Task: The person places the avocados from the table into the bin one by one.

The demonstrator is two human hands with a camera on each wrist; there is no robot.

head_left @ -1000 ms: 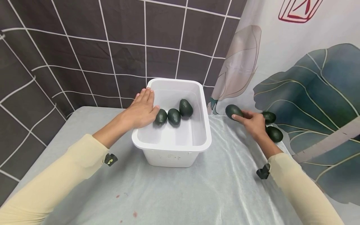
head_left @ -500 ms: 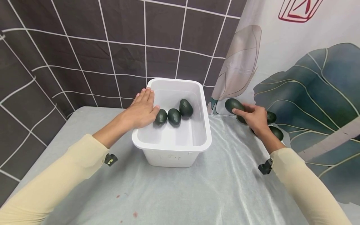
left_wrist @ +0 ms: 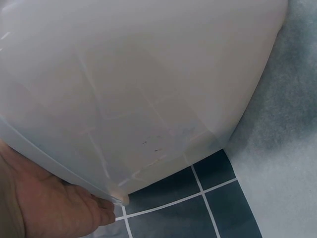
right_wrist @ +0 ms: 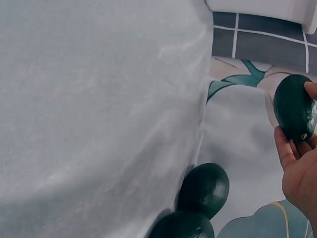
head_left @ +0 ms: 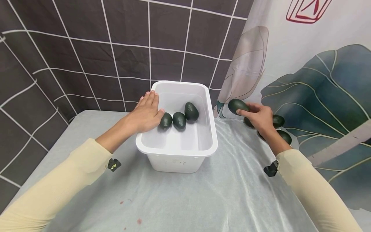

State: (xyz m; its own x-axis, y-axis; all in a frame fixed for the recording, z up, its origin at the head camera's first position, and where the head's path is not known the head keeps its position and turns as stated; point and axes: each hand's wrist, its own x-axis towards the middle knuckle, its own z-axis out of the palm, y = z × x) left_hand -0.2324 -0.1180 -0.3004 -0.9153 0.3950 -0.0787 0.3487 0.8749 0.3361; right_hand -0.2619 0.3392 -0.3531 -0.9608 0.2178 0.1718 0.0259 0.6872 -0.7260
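Observation:
A white bin (head_left: 176,152) holds three dark green avocados, one of them (head_left: 179,121) in the middle. The left hand (head_left: 146,113) rests on the bin's left rim, fingers straight and thumb over the inside; in the left wrist view that hand (left_wrist: 59,208) lies along the bin's edge. To the right of the bin, the right hand (head_left: 259,118) pinches an avocado (head_left: 237,106) between thumb and fingers, raised above the others. The right wrist view shows this avocado (right_wrist: 295,107) at the fingertips of the hand (right_wrist: 302,173).
Several more avocados lie under and beside the right hand, one (head_left: 278,121) behind it and one (head_left: 284,137) near the wrist. Grey cloth (head_left: 174,199) covers the table. A dark gridded curtain (head_left: 87,54) and a leaf-patterned one (head_left: 327,83) hang behind.
The right hand has lifted the avocado up off the cloth, uncovering others beneath, and has moved it slightly left. The left hand and the bin have stayed still.

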